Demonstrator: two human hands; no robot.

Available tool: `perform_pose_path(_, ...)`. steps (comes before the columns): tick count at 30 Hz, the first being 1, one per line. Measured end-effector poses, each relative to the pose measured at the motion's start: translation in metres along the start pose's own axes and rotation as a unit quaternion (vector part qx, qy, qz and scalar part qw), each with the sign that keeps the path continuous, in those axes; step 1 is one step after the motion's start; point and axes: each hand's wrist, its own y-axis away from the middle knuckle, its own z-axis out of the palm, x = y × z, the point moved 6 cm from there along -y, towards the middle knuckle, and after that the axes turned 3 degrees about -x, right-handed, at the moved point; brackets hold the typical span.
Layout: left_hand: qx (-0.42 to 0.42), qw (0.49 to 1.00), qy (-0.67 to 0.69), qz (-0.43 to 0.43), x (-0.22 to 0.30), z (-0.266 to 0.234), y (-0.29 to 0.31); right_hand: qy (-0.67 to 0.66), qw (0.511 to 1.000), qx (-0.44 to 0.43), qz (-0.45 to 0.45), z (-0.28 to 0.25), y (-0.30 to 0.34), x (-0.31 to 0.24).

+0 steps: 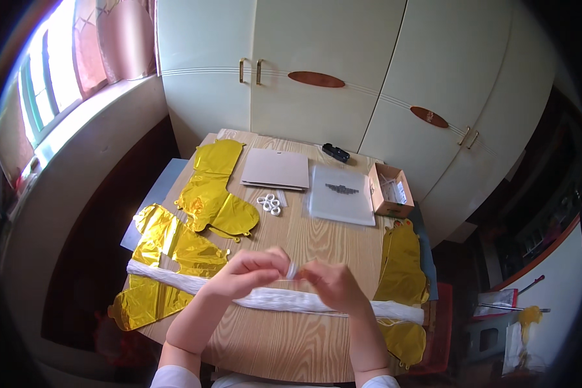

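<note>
Over the middle of the table, my left hand (255, 270) and my right hand (333, 284) are raised close together, fingers closed in a pinch. Between their fingertips shows a small white roll (291, 270), gripped by the left; what exactly the right fingers pinch is hidden. A thin pale line runs beneath it from hand to hand. Below both hands a long bundle of white strands (284, 300) stretches across the table. Several white rings (269, 204) of a similar look lie beyond my left hand, partly on a small clear bag.
Flat gold foil balloons (216, 187) lie along the left, and more gold foil (404, 262) along the right edge. Toward the back are grey-pink cards (275, 169), a stack of clear plastic bags (341, 194), a black device (335, 152) and an open cardboard box (390, 208). Cabinets (317, 45) stand behind.
</note>
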Motion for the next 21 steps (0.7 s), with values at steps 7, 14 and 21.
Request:
perform_pose_path(7,-0.154,0.986,-0.067,0.025,0.005,0.013,-0.003,0.022,0.999,0.033,-0.017,-0.012,0.001,-0.002)
perform_pose_path(14,-0.081,0.953,-0.286,-0.052,-0.004,0.002,-0.001,-0.036,0.998,-0.018,-0.047,-0.004,0.001,-0.011)
perform_pose_path(21,0.018,0.876,-0.481,0.037,0.010,0.007,-0.011,-0.123,0.992,-0.002,-0.028,0.006,-0.001,0.003)
